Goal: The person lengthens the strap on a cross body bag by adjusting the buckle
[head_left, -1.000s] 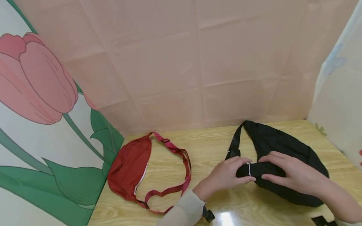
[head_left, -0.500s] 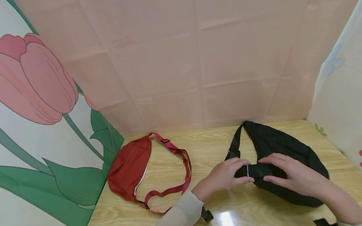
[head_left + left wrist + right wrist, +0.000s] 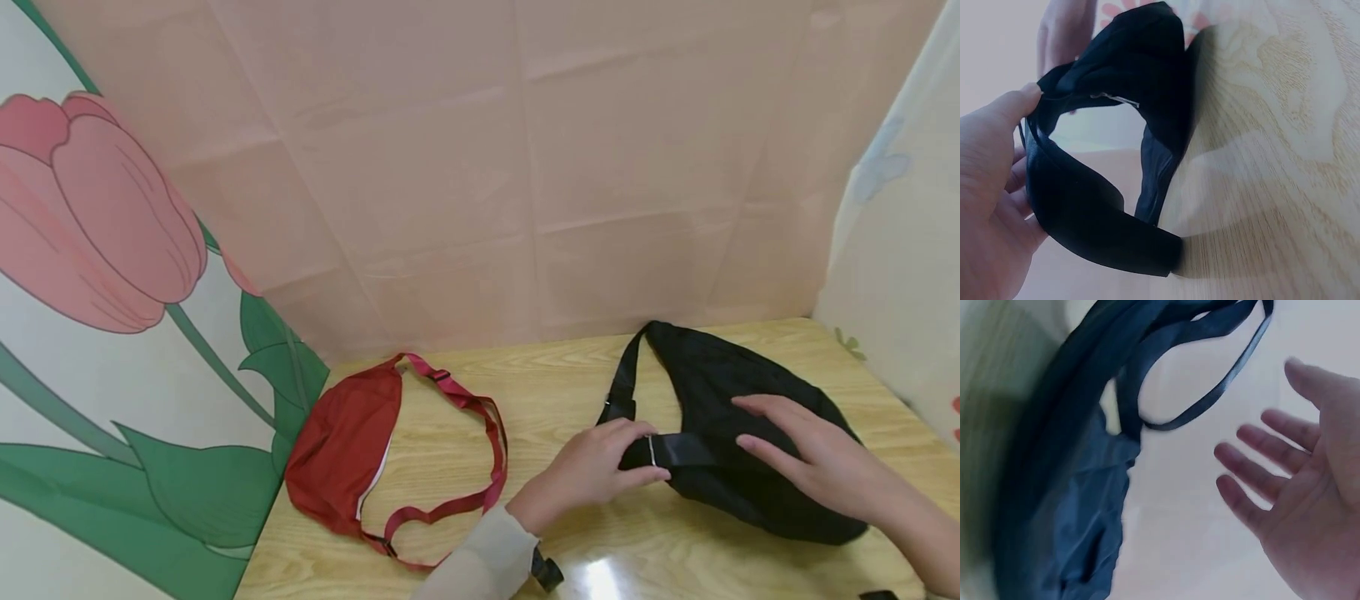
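Note:
A black sling bag point(image 3: 750, 375) lies at the right of the table in the head view, its wide black strap point(image 3: 686, 450) running out toward the left. My left hand point(image 3: 592, 467) pinches that strap between thumb and fingers, right beside a thin metal slider point(image 3: 652, 451). In the left wrist view the strap point(image 3: 1085, 206) loops down from the thumb toward the wood. My right hand point(image 3: 817, 458) hovers over the bag's front with fingers spread and holds nothing. The right wrist view shows that hand point(image 3: 1297, 469) apart from the dark bag point(image 3: 1091, 506).
A red sling bag point(image 3: 345, 450) with a magenta strap point(image 3: 442, 505) lies on the left of the wooden table point(image 3: 555, 375). Pinkish sheeting point(image 3: 450, 167) hangs behind, and a tulip-printed panel point(image 3: 127, 217) borders the left side. A black clip point(image 3: 549, 573) shows near my left sleeve.
My right hand has let go of the black strap and drawn back to the right, its fingers spreading. My left hand keeps its pinch and has shifted slightly left.

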`<state>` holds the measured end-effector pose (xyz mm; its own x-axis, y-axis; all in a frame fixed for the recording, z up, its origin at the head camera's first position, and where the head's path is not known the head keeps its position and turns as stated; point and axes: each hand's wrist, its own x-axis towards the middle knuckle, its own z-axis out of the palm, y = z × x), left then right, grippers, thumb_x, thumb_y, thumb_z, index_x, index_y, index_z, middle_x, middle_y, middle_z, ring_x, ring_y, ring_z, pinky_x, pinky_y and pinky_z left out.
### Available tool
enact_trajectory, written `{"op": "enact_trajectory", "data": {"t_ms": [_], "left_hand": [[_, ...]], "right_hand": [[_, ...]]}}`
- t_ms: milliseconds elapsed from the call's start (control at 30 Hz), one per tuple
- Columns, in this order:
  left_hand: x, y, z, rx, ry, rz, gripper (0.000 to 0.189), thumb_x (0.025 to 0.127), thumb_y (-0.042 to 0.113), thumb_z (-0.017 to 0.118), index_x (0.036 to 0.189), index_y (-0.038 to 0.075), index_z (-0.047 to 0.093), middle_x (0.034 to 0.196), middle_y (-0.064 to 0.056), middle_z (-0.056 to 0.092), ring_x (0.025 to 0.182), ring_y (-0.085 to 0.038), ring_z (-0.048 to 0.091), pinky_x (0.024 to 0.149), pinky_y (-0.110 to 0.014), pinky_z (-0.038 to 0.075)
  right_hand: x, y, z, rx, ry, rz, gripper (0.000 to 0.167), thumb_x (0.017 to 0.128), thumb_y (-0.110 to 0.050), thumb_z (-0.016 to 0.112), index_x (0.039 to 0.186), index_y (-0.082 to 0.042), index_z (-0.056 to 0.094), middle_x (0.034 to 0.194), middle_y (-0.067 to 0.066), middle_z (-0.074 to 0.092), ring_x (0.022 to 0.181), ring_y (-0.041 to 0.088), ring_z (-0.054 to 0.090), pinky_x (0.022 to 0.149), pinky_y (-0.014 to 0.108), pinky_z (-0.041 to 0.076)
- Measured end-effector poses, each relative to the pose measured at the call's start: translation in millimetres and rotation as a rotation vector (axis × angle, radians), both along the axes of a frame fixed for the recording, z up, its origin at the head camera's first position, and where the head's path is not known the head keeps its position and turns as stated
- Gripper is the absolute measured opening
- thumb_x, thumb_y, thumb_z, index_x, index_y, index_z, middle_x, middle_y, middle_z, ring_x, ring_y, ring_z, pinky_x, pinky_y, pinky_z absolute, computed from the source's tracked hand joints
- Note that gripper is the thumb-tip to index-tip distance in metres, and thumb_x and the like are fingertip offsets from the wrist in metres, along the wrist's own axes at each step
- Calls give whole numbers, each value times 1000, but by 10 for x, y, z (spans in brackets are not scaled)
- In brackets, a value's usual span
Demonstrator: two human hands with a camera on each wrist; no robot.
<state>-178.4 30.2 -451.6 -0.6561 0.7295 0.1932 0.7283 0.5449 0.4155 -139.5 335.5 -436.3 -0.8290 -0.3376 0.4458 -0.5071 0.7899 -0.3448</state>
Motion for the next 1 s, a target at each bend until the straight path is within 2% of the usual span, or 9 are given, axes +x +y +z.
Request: {"op": "enact_trajectory", "data": {"t_ms": [67,200,300,433,633,733,833,900,1000], "left_hand": [[1,-1,3,1,-14,3,54,98,58,56,142,26,52,128,14,60,102,3,56,85,-10,44],[6,-8,18,-2,-46,6,54,98,59,56,142,27,51,130,14,59,102,2,56,84,-11,44],[10,-7,30,-11,-58,5,55,98,59,56,142,28,51,132,14,58,104,2,56,87,-12,45],[13,-4,42,-22,-58,3,55,97,59,57,142,28,51,133,15,58,105,3,56,88,-12,45],[15,0,49,-21,-68,2,55,96,59,59,141,28,52,130,15,58,97,2,53,79,-10,42],[17,-2,49,-33,-71,2,55,96,60,58,140,27,52,130,15,58,97,2,53,81,-10,43],[8,-12,40,-42,-88,6,55,96,60,58,140,28,52,130,15,58,98,2,53,84,-11,44],[2,-21,29,-46,-99,8,55,96,61,58,139,28,52,129,15,58,99,2,53,85,-12,45],[-2,-37,6,-54,-107,9,55,96,61,58,140,28,52,131,15,58,104,3,55,90,-15,46]], "right_hand": [[-26,105,-73,-17,-50,-11,56,95,-17,72,146,-6,49,136,21,56,131,8,42,97,-3,11],[-75,292,-213,-39,-148,-16,69,104,-16,59,160,-4,22,150,36,36,150,12,15,99,-2,-1],[-93,394,-331,-44,-179,-5,73,104,-15,57,162,-5,14,156,39,24,145,-8,-5,102,2,-6],[-108,475,-491,-25,-228,-7,74,105,-16,56,162,-5,11,158,40,15,149,2,-14,108,9,-15],[-183,541,-692,60,-274,-17,72,106,-23,54,162,-3,13,155,41,23,154,24,-13,114,16,-17],[-205,580,-769,87,-302,-37,74,105,-26,55,162,-5,13,153,42,26,152,47,-1,123,50,0],[-225,619,-833,144,-349,-66,78,104,-31,57,164,-14,9,156,39,23,141,64,15,105,76,19],[-238,644,-865,196,-379,-79,81,104,-34,57,164,-20,4,160,35,17,138,66,19,96,78,25],[-257,662,-896,252,-419,-74,83,104,-37,56,164,-28,-1,166,27,6,141,64,17,97,79,21]]}}
